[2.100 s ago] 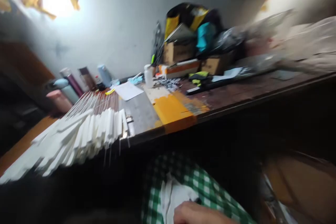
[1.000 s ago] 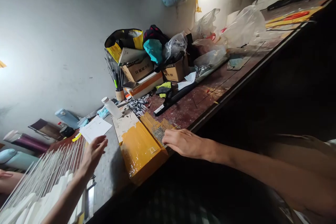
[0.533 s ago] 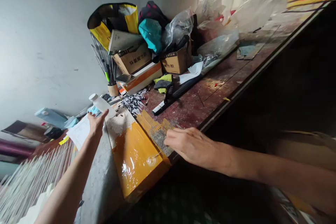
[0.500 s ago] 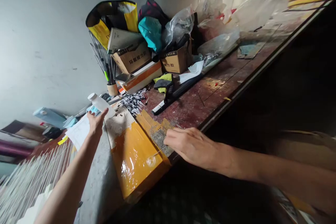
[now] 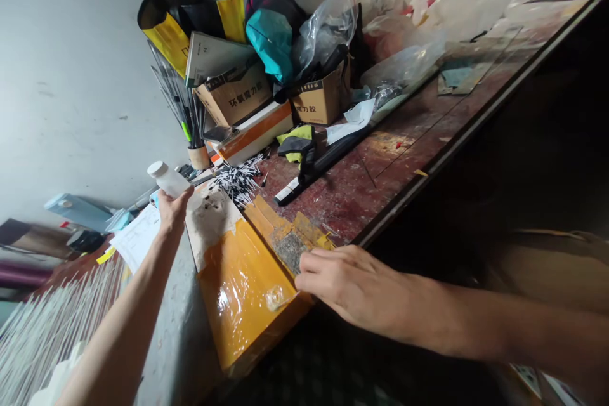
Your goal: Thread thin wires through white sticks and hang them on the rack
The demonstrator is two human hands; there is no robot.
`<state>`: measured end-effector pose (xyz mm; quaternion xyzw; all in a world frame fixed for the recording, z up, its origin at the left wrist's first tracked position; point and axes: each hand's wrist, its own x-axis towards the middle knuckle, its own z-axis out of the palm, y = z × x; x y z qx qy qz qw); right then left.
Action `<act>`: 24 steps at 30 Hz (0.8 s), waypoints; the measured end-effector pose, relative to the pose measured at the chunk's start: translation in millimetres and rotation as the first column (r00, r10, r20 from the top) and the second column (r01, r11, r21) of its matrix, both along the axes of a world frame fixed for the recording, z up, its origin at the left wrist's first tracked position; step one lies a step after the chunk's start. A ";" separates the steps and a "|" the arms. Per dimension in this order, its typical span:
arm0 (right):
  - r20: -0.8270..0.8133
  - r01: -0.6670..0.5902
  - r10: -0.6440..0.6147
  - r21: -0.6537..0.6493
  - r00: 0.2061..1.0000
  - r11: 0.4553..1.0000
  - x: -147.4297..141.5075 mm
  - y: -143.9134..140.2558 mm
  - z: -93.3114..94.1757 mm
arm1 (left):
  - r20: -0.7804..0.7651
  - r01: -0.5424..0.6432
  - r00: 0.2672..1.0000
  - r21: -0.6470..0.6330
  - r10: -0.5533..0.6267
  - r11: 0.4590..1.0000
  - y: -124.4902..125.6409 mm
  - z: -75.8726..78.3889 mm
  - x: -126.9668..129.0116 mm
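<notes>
A reddish-brown tabletop (image 5: 335, 200) is set against a pale wall (image 5: 71, 70), with a cardboard box (image 5: 245, 100) and a yellow-and-black bag (image 5: 231, 13) stacked in the upper middle of the frame. Left of centre, a tilted white bottle (image 5: 170, 180) is held in the left hand (image 5: 172, 210), thumb and fingers closed around its lower part. Right of lower centre, the right hand (image 5: 345, 279) is placed just beside a yellow-taped panel (image 5: 247, 298), its fingers curled; whether anything is pinched there cannot be told. Thin white rods (image 5: 66, 311) are spread at lower left.
</notes>
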<state>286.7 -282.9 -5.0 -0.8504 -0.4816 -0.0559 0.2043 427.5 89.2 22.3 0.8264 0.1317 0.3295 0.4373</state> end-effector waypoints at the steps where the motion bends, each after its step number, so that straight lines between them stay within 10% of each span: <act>1: 0.008 0.022 -0.022 -0.010 1.000 1.000 0.0 0.6 0.7 | -0.002 0.033 0.999 0.028 -0.033 0.999 -1.2 5.9 -7.8; 7: 0.080 0.006 -0.003 -0.044 0.997 0.999 -1.5 4.0 0.2 | -0.211 0.303 0.943 0.230 -0.257 0.925 -19.6 39.8 -88.2; 15: 0.133 0.065 -0.057 -0.050 0.989 0.997 -10.5 7.4 2.2 | -0.418 0.480 0.877 0.732 -0.237 0.484 -51.6 33.7 -185.6; 24: 0.141 0.103 -0.101 -0.003 0.985 0.995 -20.4 9.7 -5.2 | -0.400 0.426 0.895 0.898 -0.197 0.110 -77.4 47.8 -203.7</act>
